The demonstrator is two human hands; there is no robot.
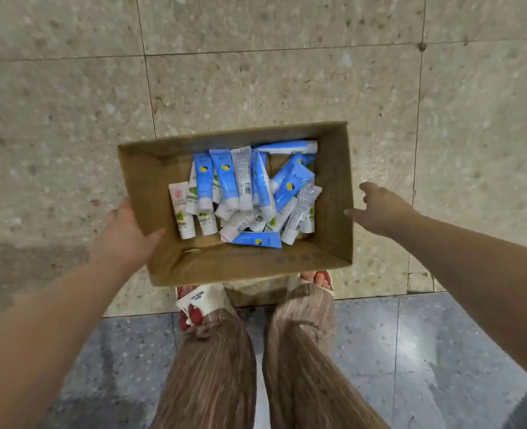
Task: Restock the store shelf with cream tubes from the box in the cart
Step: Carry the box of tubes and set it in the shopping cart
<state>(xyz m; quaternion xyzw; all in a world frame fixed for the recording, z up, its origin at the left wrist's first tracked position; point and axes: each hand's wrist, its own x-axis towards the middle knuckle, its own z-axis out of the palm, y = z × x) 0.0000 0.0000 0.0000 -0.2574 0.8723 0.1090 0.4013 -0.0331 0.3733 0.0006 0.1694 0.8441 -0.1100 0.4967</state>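
- The floor [287,72] of pale speckled tiles fills the view; no shelf and no cart show here, so by my judgement the restocking itself is not yet begun or is between trips.
- The box [175,261], open-topped cardboard, is held above the floor in front of the person's legs, its long axis running left to right and slightly skewed, the far right corner lying highest in the picture.
- The left hand [126,230] clasps the box's left wall, thumb hooked over the rim and inside.
- The right hand [379,209] hangs at the right wall, fingers loosely spread and half curled, empty; whether it touches the cardboard I cannot tell.
- The cream tubes [243,193] lie loose in a heap on the box bottom, many left to shelve. Most blue ones run near to far, caps toward the person; one blue tube [256,240] lies crosswise at the near edge.
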